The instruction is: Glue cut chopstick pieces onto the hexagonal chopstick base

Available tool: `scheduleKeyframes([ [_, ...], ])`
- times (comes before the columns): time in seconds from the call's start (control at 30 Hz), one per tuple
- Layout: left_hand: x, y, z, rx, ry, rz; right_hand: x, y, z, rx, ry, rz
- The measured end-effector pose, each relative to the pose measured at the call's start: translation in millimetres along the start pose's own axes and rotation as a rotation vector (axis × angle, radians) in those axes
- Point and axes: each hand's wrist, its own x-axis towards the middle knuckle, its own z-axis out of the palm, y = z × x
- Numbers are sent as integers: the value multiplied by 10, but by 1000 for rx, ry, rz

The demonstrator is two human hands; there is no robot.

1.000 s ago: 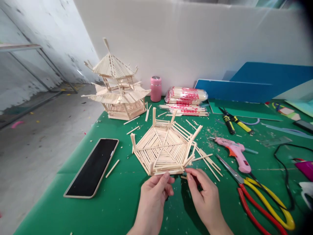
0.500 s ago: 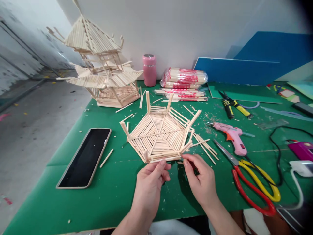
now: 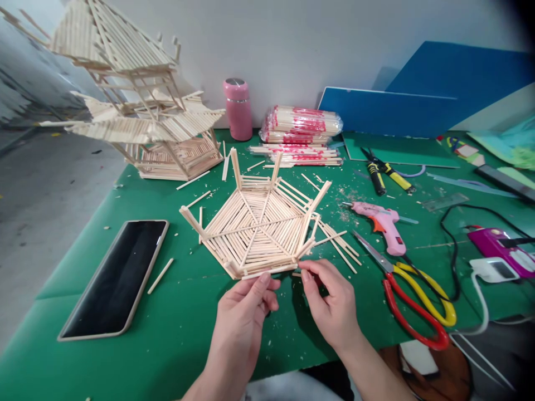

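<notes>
Along the near side of the hexagonal stick frame (image 3: 251,217), which lies flat on the green table (image 3: 179,345) with posts rising at its corners, the head view shows both hands at work. The left hand (image 3: 246,312) is pinched nearly closed, its thumb and fingertips on a pale stick (image 3: 278,270) lying along that near edge. The right hand (image 3: 332,303) is at the frame's near right corner, thumb and forefinger drawn close together; a short stick end shows beside its fingertips, but whether they grip it I cannot tell. Right of the frame lie loose sticks (image 3: 330,239), then a pink glue gun (image 3: 382,220) and scissors (image 3: 390,273) with one red and one yellow handle. Left of it are a single stick (image 3: 160,275) and a dark-screened phone (image 3: 115,278). Behind it to the left stands a tiered stick pagoda (image 3: 154,131); behind it, a pink flask (image 3: 238,114) and bagged sticks (image 3: 303,125).
</notes>
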Motion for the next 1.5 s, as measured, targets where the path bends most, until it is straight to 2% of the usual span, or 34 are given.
scheduleKeyframes([
  [1.03, -19, -31, -17, -12, -48, 14, -3, 0, 4, -9, 33, -11],
  [1.13, -105, -22, -43, 49, -74, 7, -11, 9, -9, -9, 95, -19],
  [1.2, -200, -6, -78, 139, -132, -4, -22, 13, -22, -10, 156, -23],
  [1.33, -397, 41, -141, 352, -239, 14, -28, 10, -68, 62, 346, 28],
  [1.43, -478, 77, -153, 433, -328, 25, 6, 56, -177, 134, 488, 79],
  [1.5, -498, 104, -146, 486, -404, 20, 44, 139, -304, 103, 566, 81],
])
